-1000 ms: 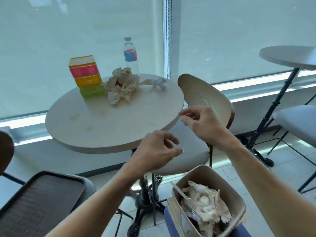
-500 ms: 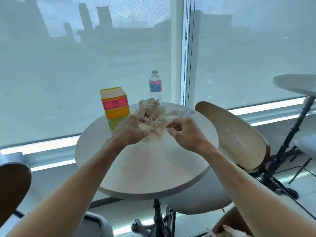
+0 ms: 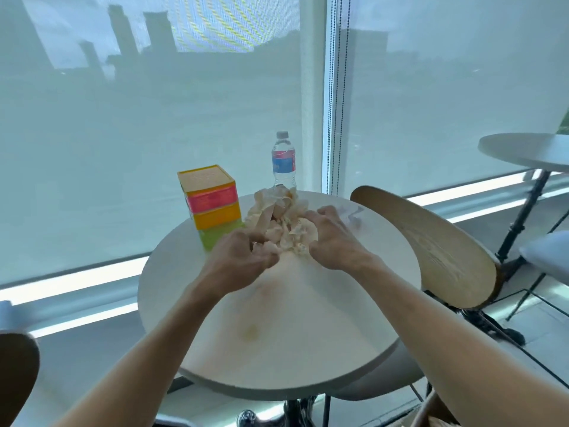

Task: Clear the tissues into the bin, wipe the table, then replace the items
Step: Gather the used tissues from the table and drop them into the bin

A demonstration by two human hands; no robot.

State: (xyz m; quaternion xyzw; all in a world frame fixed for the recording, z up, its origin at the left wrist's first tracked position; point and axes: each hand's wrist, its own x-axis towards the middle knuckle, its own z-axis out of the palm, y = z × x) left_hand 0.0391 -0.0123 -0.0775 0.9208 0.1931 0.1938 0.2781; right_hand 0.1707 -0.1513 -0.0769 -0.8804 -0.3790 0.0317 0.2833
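A heap of crumpled cream tissues point(image 3: 281, 215) lies at the far side of the round white table point(image 3: 277, 343). My left hand point(image 3: 238, 257) is curled on the heap's near left edge, fingers closed on tissue. My right hand point(image 3: 334, 238) covers the heap's right side, fingers bent over the tissues. A stacked pink, orange and green box point(image 3: 212, 204) stands just left of the heap. A water bottle point(image 3: 284, 161) stands upright behind it. One more crumpled white tissue point(image 3: 352, 214) lies to the right of my right hand. Faint stains point(image 3: 251, 332) mark the tabletop.
A wooden chair back point(image 3: 431, 248) stands close to the table's right side. A second round table point(image 3: 529, 152) and its black stand are at far right. Another chair's edge point(image 3: 15, 374) shows at lower left. The bin's rim point(image 3: 431, 408) peeks in at the bottom right.
My view lifted from the bin up to the table. Both hands moved from above the bin out to the tissue heap and closed in on it from either side.
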